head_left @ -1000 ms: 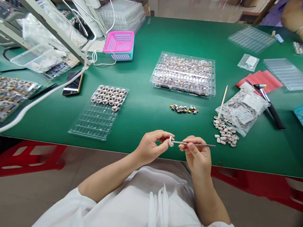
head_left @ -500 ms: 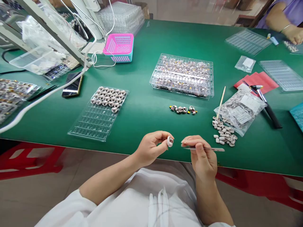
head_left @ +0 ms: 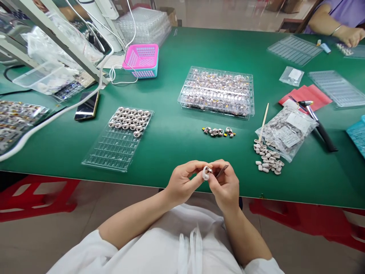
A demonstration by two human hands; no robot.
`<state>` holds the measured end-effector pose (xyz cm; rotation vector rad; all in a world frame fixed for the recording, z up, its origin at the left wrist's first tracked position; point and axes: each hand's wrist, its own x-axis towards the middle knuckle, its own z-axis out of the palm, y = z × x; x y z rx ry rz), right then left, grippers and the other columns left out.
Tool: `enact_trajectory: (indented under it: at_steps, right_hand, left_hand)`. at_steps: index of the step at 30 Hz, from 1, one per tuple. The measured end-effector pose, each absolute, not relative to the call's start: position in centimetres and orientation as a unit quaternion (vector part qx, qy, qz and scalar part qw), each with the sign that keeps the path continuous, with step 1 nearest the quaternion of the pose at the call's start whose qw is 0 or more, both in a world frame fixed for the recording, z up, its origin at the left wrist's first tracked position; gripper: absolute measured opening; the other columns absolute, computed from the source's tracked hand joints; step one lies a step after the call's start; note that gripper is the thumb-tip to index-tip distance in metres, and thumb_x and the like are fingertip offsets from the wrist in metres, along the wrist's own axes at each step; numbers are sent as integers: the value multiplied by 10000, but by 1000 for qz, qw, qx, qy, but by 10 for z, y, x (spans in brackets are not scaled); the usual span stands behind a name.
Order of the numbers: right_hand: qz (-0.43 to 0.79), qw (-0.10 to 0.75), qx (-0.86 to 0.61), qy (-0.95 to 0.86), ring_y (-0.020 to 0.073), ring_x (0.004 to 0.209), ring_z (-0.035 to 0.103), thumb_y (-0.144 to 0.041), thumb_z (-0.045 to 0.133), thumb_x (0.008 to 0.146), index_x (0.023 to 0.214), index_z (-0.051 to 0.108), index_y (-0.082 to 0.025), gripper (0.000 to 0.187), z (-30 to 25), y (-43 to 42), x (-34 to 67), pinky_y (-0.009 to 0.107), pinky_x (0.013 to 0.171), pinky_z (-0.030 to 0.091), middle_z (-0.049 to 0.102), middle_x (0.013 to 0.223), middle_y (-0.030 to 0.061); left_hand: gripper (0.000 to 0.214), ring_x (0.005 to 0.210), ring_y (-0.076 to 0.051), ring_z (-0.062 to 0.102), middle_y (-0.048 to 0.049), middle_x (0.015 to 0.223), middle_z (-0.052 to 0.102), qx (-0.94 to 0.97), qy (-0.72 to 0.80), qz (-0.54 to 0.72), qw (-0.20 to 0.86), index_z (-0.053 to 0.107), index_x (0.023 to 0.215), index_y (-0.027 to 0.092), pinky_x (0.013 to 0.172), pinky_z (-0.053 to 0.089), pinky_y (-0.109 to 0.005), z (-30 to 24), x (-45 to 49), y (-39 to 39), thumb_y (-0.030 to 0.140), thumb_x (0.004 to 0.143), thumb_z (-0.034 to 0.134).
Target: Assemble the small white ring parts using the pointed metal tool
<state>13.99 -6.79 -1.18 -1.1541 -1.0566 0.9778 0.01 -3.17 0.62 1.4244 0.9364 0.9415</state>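
Note:
My left hand pinches a small white curved earphone part between thumb and fingertips, just above the table's front edge. Against the part's right side are the fingertips of my right hand. Metal tweezers are tucked in that hand, mostly covered by its fingers. Beyond both hands lies a short row of similar parts with yellow tabs. A clear tray to the left holds several finished-looking white parts at its far end. Loose white shell pieces are heaped to the right.
A clear tray stack full of parts sits mid-table. On the right are a bag of shells, a wooden stick, a black-handled tool and red sheets. A phone, pink basket and white cable occupy the left. A co-worker's hand is far right.
My right hand has moved left to meet the part in my left hand. The tweezers have turned from lying level to slanting upward. My left hand has barely moved.

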Motion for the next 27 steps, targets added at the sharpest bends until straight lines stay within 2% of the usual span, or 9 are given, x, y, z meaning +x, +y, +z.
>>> enact_trajectory:
  at_steps: [10, 19, 27]
  right_hand:
    - [425, 612, -505, -435, 108, 674, 541, -153, 616, 872, 913, 672, -233, 106, -14, -69, 142, 231, 599, 452, 573, 790, -21]
    - [453, 622, -494, -405, 93, 627, 549, -141, 595, 842, 853, 622, -206, 71, -11, -69, 139, 225, 573, 472, 551, 779, -24]
    - [463, 621, -482, -409, 88, 637, 517, -142, 590, 839, 844, 594, -201, 60, -20, -70, 138, 218, 547, 452, 517, 829, -16]
  left_hand:
    - [189, 795, -164, 708, -70, 866, 765, 572, 348, 404, 624, 780, 1020, 152, 737, 583, -229, 9, 1, -29, 255, 909, 667]
    - [203, 742, -148, 649, -77, 849, 749, 607, 338, 395, 600, 791, 1057, 179, 712, 544, -240, 6, -1, -29, 242, 917, 658]
    - [239, 784, -164, 651, -112, 971, 764, 614, 326, 406, 593, 777, 1112, 200, 734, 539, -277, 3, 0, -33, 170, 928, 627]
